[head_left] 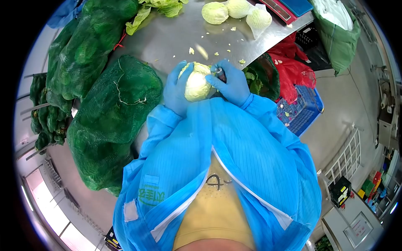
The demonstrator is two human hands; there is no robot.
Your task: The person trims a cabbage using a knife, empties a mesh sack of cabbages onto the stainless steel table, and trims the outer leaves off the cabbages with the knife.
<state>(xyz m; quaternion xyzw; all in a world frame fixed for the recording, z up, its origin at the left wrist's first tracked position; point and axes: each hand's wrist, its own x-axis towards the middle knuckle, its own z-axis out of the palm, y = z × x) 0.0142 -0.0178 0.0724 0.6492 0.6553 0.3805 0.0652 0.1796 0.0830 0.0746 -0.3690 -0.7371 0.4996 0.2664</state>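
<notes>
A pale green cabbage (197,83) is held close to my body at the front of the metal table. My left hand (176,85), in a blue glove, wraps round its left side. My right hand (232,81), gloved too, closes on the dark handle of a knife (220,75) at the cabbage's upper right; its blade is hidden. The right thumb rests against the cabbage. Just above the cabbage, a blurred pale piece (202,51) shows over the table. Small leaf scraps (191,50) lie nearby.
Cabbages in white net sleeves (258,20) lie on the metal table (167,37) at the far side. Green mesh sacks (113,121) crowd the left. To the right are a red bag (293,71), a blue crate (307,111) and a green sack (339,39).
</notes>
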